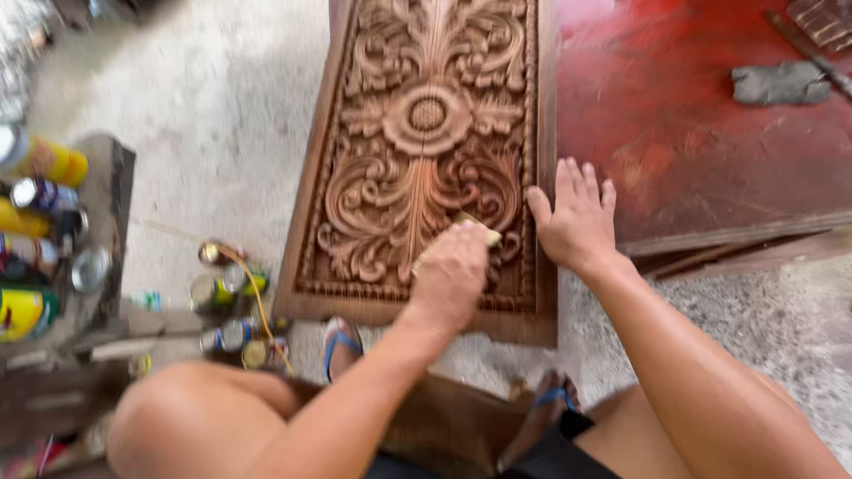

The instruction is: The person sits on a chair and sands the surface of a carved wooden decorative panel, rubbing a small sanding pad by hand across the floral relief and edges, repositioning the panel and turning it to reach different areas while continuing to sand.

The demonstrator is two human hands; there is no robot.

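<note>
On one carved panel — two hands; left hand grips sandpaper.

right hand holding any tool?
No, the right hand lies flat and open on the edge of the carved wooden panel, while the left hand grips a small yellowish pad.

1. The grey floor left of the carved wood panel is open.
2. Spray cans crowd the floor near the panel's low left corner.
3. The red board on the right is mostly bare, except a grey lump.
</note>
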